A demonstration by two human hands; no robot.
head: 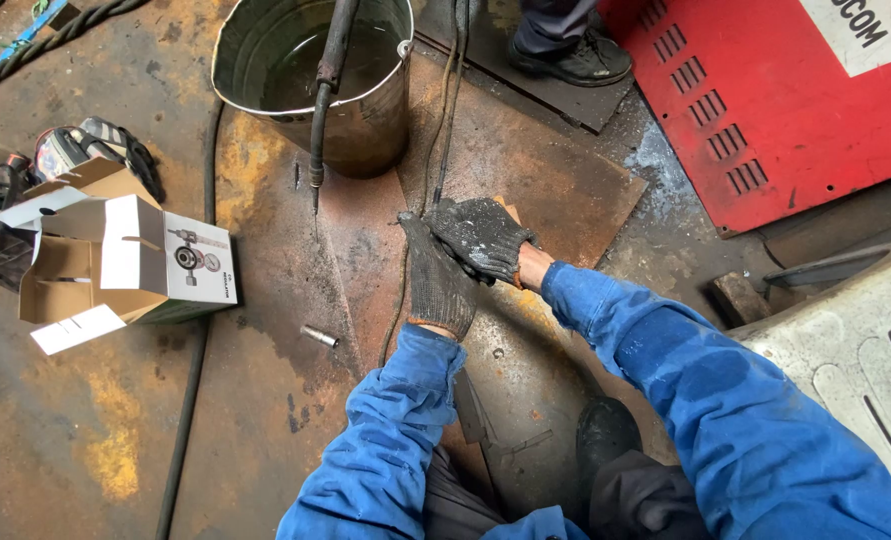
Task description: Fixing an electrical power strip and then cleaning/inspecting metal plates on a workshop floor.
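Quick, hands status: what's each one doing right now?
Left hand: gloved, fingers stretched out flat, holding nothing visible.
Right hand: gloved, lying over the left hand's fingers, gripping them; whether it holds anything else cannot be told.

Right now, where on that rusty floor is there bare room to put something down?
Bare patches: the rusty floor below the open cardboard box, and the steel plate between the gloved hands and red metal cabinet. Crowded: around the metal bucket and cables.

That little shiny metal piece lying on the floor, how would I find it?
Start at the metal bucket, then drop down the rusty floor plate toward the open cardboard box. The small metal sleeve lies alone between box and left hand, bright silver against brown rust.
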